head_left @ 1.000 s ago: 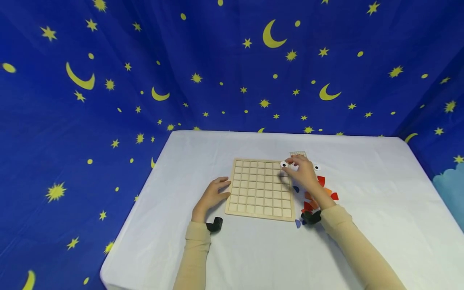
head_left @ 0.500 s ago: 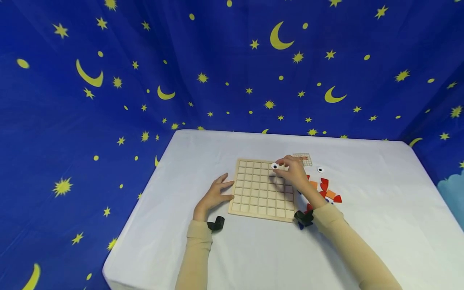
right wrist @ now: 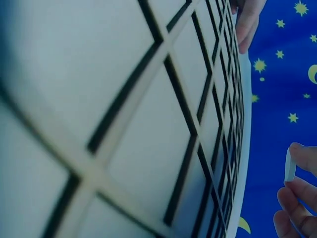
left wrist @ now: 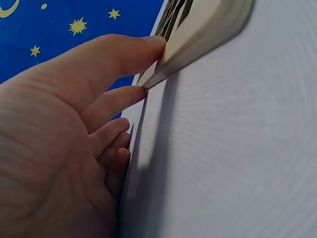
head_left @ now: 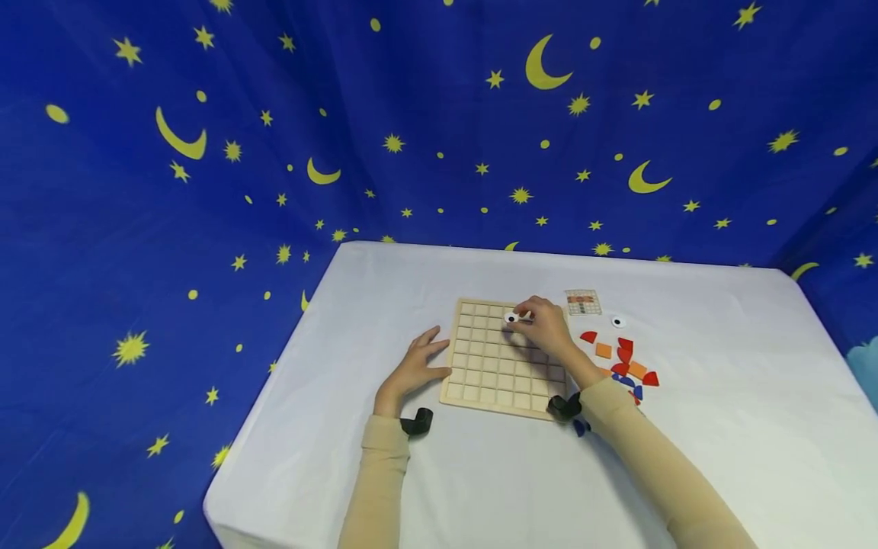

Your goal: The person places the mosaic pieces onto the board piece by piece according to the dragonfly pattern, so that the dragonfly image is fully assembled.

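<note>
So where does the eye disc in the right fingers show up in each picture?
Head: the eye disc is right of and below the middle, over the board's far rows, pinched by the right fingers.
Left wrist: not in it.
Right wrist: lower right, seen edge-on.
Shared landmark: the board, below the middle in head, at the top in left wrist, filling the left in right wrist.

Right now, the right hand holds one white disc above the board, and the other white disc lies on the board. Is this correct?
Not fully. The other white disc lies on the table, to the right of the board; the head view shows it. The right hand does hold one white disc above the board.
</note>
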A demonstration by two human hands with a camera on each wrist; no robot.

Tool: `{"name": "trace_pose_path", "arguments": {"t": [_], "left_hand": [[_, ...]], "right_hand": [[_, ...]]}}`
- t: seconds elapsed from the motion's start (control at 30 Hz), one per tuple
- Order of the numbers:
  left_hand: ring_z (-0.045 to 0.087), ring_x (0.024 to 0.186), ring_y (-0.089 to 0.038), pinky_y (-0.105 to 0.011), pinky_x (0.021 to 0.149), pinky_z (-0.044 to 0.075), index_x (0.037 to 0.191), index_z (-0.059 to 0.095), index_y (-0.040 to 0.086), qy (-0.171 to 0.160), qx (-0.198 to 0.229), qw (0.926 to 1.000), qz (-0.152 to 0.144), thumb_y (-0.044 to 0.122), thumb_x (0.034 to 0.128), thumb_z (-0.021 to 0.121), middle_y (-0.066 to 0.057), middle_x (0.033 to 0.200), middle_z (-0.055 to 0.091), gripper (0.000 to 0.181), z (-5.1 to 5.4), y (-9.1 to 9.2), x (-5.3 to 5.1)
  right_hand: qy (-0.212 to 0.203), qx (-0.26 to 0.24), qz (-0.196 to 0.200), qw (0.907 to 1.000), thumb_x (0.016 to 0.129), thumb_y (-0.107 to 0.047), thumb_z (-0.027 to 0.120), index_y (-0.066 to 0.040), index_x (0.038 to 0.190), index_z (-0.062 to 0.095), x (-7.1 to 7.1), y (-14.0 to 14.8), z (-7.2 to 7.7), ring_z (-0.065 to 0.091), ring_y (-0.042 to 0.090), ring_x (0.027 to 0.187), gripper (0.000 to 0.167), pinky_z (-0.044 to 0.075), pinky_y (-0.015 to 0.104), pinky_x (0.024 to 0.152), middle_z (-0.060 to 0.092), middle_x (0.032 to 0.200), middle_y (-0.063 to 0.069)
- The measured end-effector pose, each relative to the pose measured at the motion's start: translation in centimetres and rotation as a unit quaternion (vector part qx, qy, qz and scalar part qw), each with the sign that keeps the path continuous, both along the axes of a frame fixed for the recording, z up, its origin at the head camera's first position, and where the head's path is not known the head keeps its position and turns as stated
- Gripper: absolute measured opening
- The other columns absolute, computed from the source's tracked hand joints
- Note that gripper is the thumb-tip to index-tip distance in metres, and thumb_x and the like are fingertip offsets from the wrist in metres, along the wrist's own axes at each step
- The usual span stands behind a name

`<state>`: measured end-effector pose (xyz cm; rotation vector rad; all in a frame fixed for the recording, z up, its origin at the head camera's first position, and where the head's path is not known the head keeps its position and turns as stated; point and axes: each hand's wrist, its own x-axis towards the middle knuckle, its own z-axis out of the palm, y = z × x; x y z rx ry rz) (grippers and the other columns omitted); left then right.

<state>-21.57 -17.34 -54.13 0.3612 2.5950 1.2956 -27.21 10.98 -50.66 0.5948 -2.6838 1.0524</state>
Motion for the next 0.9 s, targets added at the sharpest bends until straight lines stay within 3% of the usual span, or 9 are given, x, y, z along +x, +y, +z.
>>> {"name": "trace_pose_path", "arguments": {"t": [0.17, 0.5, 0.9], "left_hand": [[0.015, 0.147, -0.036, -0.055, 0.118, 0.019, 0.136, 0.050, 0.001, 0.000, 0.000, 1.0000, 0.001, 0.016, 0.0801, 0.074, -0.013, 0.158, 0.023, 0.063, 0.1, 0.2, 0.0], [0.015, 0.147, -0.034, -0.055, 0.118, 0.019, 0.137, 0.050, 0.003, -0.006, -0.004, 1.0000, 0.005, 0.019, 0.0800, 0.073, -0.011, 0.158, 0.023, 0.063, 0.3, 0.1, 0.3], [0.014, 0.148, -0.031, -0.054, 0.118, 0.019, 0.138, 0.049, 0.006, -0.012, -0.011, 0.9998, 0.010, 0.019, 0.0810, 0.073, -0.008, 0.159, 0.022, 0.064, 0.3, 0.1, 0.2]], "right_hand": [[-0.007, 0.000, -0.005, 1.0000, 0.076, -0.020, 0.079, -0.001, 0.091, 0.070, -0.2, -0.6, -0.4, 0.059, 0.024, 0.071, 0.026, 0.049, 0.038, 0.065, 0.065, 0.084, 0.013], [-0.052, 0.036, -0.028, 0.9976, 0.076, -0.027, 0.079, -0.001, 0.086, 0.068, -1.1, -1.5, -1.2, 0.062, 0.025, 0.073, 0.030, 0.051, 0.041, 0.069, 0.066, 0.082, 0.013], [-0.061, 0.083, -0.029, 0.9942, 0.076, -0.031, 0.078, -0.004, 0.078, 0.065, -1.7, -2.1, -1.5, 0.054, 0.018, 0.063, 0.030, 0.042, 0.032, 0.061, 0.062, 0.074, 0.009]]}}
